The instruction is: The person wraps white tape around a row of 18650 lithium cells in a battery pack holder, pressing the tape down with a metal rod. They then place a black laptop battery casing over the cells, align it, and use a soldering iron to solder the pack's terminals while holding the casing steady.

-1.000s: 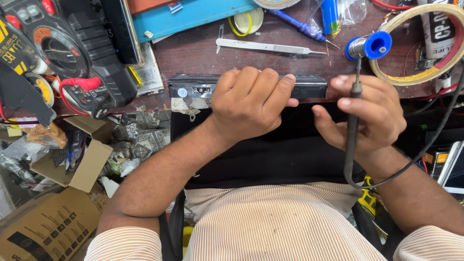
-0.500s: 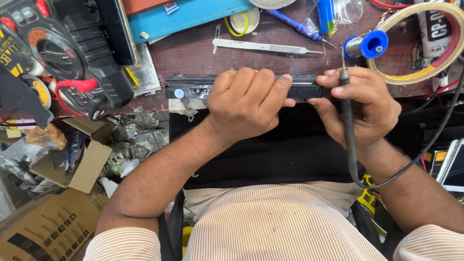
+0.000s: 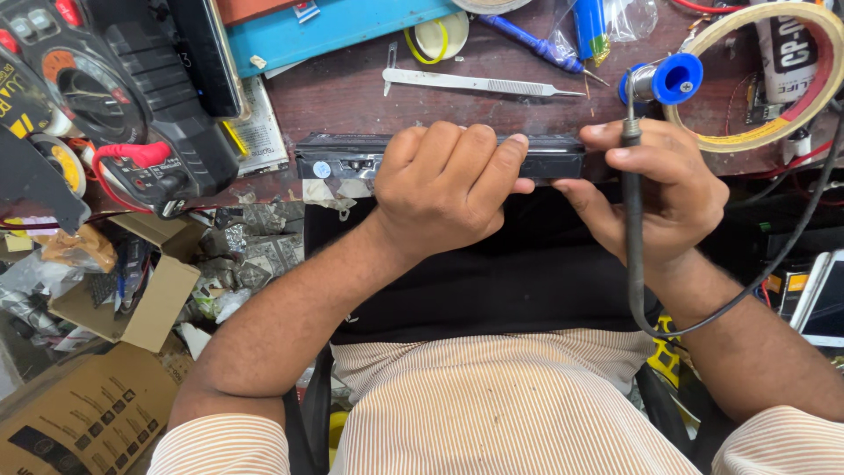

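At the table's near edge, the left hand stays clamped over the long black device while the right hand, pinching the soldering iron, has drawn closer to its end.

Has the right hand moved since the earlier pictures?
Yes. The right hand has shifted up toward the blue spool, and now grips the end of the black device; the cable crosses it.
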